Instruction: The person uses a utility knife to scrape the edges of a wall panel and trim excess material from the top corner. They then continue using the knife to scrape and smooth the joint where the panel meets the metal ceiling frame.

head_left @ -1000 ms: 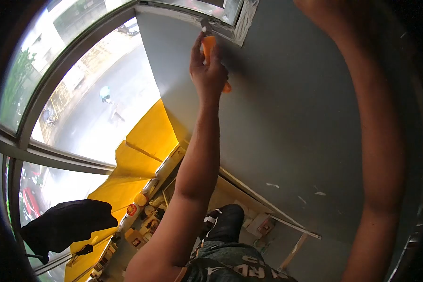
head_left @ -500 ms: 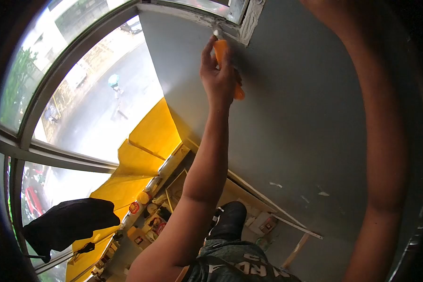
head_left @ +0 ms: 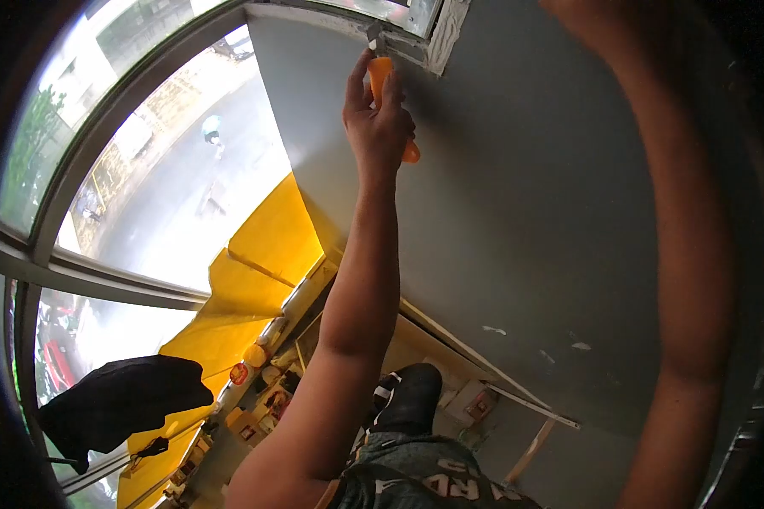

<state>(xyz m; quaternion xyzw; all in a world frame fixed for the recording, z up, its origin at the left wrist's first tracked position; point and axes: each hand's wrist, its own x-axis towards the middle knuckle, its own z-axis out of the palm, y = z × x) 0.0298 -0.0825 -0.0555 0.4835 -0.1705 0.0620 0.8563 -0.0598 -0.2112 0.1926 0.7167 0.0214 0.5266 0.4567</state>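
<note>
The left hand (head_left: pixel 378 119) gripped an orange scraper (head_left: pixel 380 81), its blade against the window frame (head_left: pixel 348 25) above the grey wall (head_left: pixel 518 204).

A grey wall panel (head_left: pixel 518 195) filled the right side, its top edge meeting a window frame (head_left: pixel 399 38) with white filler along it. Far below lay the floor (head_left: pixel 450 356), where a cluttered ledge (head_left: pixel 259 399) held small jars and boxes beside a yellow sheet (head_left: pixel 263 254).
</note>
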